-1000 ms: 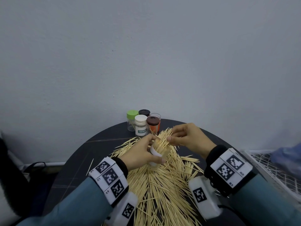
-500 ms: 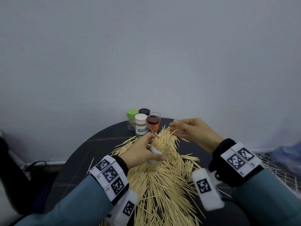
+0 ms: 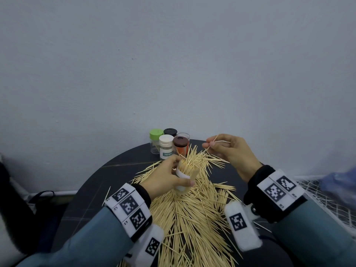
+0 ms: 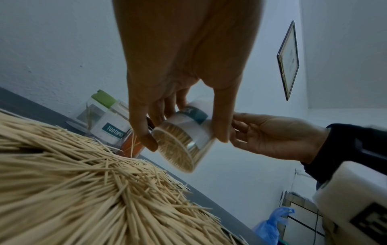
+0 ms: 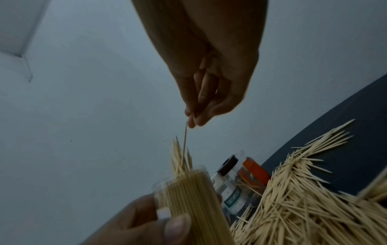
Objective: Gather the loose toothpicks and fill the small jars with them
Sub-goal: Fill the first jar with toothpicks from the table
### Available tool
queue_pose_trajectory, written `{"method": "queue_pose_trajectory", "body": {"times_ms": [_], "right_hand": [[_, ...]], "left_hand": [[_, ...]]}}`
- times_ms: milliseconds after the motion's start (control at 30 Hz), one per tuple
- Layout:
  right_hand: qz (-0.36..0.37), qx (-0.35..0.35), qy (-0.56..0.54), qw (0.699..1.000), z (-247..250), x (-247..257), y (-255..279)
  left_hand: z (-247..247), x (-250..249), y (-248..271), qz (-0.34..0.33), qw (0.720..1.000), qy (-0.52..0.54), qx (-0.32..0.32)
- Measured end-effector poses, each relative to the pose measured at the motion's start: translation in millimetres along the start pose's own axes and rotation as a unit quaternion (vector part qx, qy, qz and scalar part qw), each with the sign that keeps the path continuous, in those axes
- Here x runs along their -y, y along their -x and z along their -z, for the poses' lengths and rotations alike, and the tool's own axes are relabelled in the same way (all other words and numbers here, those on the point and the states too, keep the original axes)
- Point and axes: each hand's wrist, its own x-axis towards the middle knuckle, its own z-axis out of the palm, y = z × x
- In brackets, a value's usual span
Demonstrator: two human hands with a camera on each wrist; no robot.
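Toothpicks [image 3: 192, 214] are hiding most of the table [image 3: 92, 189]. Left hand [image 3: 165, 178] is gripping a jar [image 3: 185, 175] packed with sticks. Right hand [image 3: 229, 151], behind the jar, is pinching one toothpick [image 5: 185, 137].

You face a plain pale grey wall [image 3: 173, 64] under dim, even light. A round dark table [image 3: 96, 189] stands against it. A framed picture [image 4: 288, 59] hangs on the adjoining wall. To your right sits a white wire rack [image 3: 327, 199] with a blue plastic bag [image 4: 270, 227] nearby.
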Motion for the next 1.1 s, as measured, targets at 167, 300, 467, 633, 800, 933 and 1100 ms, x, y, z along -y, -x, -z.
{"method": "queue_pose_trajectory", "body": {"times_ms": [167, 300, 467, 633, 800, 933, 1100], "right_hand": [[-0.017, 0.023, 0.040, 0.999, -15.2, -7.2, 5.3], [0.021, -0.005, 0.097, 0.995, -23.4, -12.0, 6.6], [0.056, 0.027, 0.209, 0.976, -26.9, -9.9, 8.4], [0.085, 0.018, 0.218, 0.972, -23.9, -8.9, 6.5], [0.090, 0.035, 0.232, 0.968, -22.9, -9.2, 5.0], [0.060, 0.024, 0.217, 0.974, -22.0, -5.9, 3.5], [0.009, 0.144, 0.173, 0.974, -25.2, -4.1, 8.4]], "left_hand": [[0.1, 0.4, 0.0, -0.011, 1.000, 0.025, -0.007], [0.3, 3.3, -1.2, -0.014, 0.999, 0.027, -0.010], [0.0, 6.3, -4.1, -0.009, 1.000, 0.006, -0.006], [0.3, 3.1, -2.1, -0.015, 1.000, 0.026, -0.007], [1.5, 2.6, -2.4, -0.014, 1.000, 0.027, -0.005], [2.7, 3.0, -3.8, -0.011, 1.000, 0.022, -0.010], [2.5, 1.9, -2.9, -0.016, 1.000, 0.013, -0.005]]}}
